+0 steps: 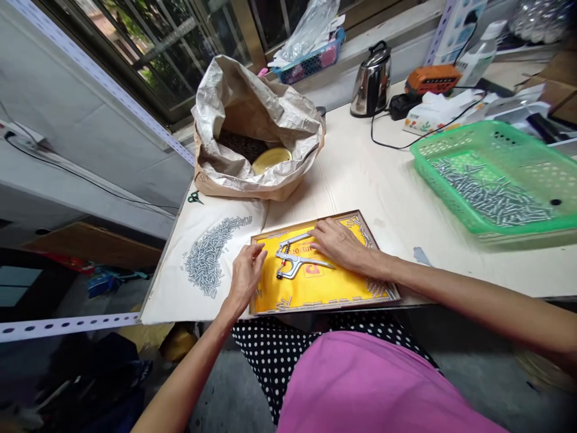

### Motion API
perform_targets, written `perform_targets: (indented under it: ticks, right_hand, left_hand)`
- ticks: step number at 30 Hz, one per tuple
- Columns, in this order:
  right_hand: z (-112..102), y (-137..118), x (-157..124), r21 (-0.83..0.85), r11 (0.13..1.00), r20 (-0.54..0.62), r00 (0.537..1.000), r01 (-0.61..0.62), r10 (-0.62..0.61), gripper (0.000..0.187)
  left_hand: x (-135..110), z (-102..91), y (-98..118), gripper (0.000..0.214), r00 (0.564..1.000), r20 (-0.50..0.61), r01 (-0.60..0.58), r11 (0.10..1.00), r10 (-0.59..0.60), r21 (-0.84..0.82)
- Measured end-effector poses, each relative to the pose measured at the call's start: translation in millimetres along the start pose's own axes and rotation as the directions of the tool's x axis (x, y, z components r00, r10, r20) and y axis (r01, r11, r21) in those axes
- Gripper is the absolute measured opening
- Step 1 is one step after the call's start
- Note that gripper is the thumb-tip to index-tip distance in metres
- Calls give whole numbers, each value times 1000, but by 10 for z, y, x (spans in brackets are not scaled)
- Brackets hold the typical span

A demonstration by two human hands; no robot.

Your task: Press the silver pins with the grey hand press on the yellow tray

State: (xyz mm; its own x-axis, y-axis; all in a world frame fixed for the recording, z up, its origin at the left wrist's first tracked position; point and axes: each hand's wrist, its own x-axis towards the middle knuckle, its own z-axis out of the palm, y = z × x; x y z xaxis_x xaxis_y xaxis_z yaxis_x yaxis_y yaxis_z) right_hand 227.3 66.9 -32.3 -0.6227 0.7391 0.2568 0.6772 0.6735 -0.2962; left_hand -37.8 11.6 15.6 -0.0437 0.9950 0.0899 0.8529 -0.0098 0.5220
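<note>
A shallow tray (391,290) lined with yellow sheet lies at the table's front edge, with small silvery metal tubes along its sides. Over it sits a pair of silver hand pliers (293,263) with a spring and a red part, its jaws pointing left. My right hand (338,245) is closed at the far handle of the pliers, its fingers curled over the handle's end. At the tray's left edge, my left hand (246,270) has thumb and fingers drawn together; anything between them is too small to make out. Left of it lies a loose pile of metal tubes (205,258).
A large open sack (256,186) of dark small pieces, with a yellow lid-like disc inside, stands behind the tray. Green scissors (195,197) lie beside it. At right is a green basket (482,225) of metal tubes. A kettle (372,81) and an orange battery pack (433,79) stand farther back.
</note>
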Motion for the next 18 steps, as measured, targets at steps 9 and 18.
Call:
perform_targets:
  ticks: [9, 18]
  right_hand:
    - [276, -228, -46, 42, 998, 158, 986, 39, -45, 19]
    - [105, 58, -371, 89, 995, -68, 997, -38, 44, 29]
  left_hand:
    - [-250, 156, -180, 21, 987, 67, 143, 990, -144, 18]
    - [-247, 315, -34, 18, 986, 167, -4, 1000, 1, 20]
